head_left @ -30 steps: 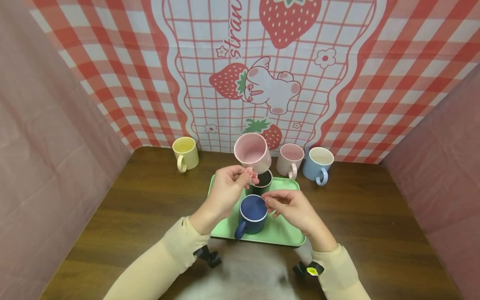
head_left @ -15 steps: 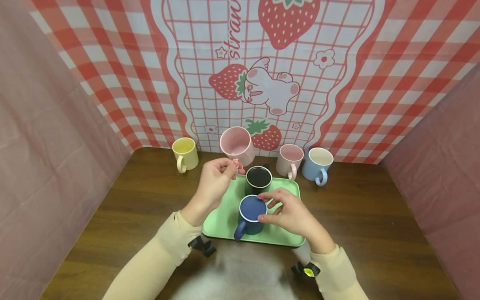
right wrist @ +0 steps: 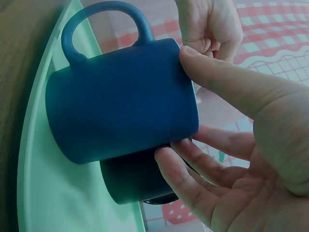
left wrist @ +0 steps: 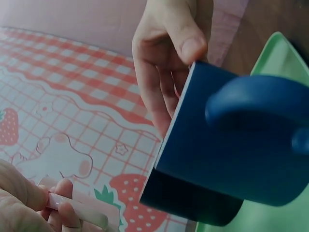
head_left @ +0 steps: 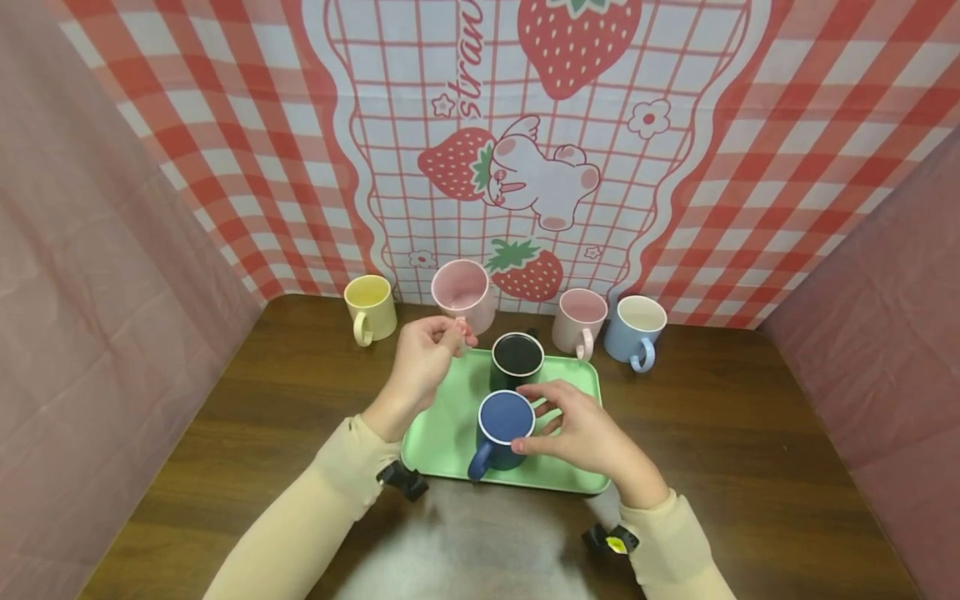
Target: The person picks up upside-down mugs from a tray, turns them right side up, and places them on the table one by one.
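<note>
My left hand [head_left: 423, 358] pinches the handle of a pink mug [head_left: 474, 304] at the table's back, left of a black mug [head_left: 517, 375]. Whether that pink mug touches the table cannot be told. On the green tray [head_left: 442, 425] a dark blue mug [head_left: 498, 454] stands upright in front of the black one, its handle toward the front left. My right hand [head_left: 573, 429] spans the blue mug's right side. In the right wrist view the thumb [right wrist: 212, 72] touches near the blue mug's rim, with the fingers [right wrist: 188, 179] curved at its other side.
A yellow mug [head_left: 375, 312] stands at the back left. Another pink mug [head_left: 573, 329] and a light blue mug [head_left: 628, 337] are at the back right, beyond the tray. A checked strawberry cloth [head_left: 420, 233] hangs behind the wooden table [head_left: 247, 400].
My left hand has carried the pink mug leftward from above the black mug. My right hand has spread around the blue mug, its thumb moving down toward the near side.
</note>
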### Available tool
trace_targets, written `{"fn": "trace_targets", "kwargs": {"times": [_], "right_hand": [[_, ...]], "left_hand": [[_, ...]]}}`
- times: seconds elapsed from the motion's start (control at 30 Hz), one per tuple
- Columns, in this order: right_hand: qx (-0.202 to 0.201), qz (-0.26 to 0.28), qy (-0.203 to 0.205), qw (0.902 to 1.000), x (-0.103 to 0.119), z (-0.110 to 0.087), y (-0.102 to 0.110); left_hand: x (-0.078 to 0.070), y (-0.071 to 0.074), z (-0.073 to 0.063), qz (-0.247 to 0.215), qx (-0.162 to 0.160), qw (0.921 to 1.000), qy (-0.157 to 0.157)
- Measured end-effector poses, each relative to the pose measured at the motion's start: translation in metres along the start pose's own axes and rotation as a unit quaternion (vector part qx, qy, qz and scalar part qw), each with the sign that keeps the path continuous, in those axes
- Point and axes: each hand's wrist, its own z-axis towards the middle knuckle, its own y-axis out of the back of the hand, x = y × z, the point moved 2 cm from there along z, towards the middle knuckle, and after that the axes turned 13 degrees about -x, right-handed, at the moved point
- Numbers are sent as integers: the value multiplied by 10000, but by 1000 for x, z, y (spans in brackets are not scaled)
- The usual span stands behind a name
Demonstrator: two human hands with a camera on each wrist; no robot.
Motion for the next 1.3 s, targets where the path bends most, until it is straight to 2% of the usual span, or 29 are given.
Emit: {"fn": "trace_targets", "kwargs": {"times": [0.3,0.57,0.8,1.03,1.3], "right_hand": [[85,-164,72,9998,-1,0,-2],[139,-130,-57,9998,0,0,-4],[148,-1,-101,9998,0,-1,-4],[141,91,-135,9998,-2,-1,-5],[122,44,-138,9998,-2,0,-5]], "left_hand": [[15,5,19,224,-177,9993,260],[32,8,36,547,-315,9972,404],[42,11,43,781,-345,9952,486],[49,13,46,1105,-401,9906,695],[57,14,53,1362,-502,9870,690]]}}
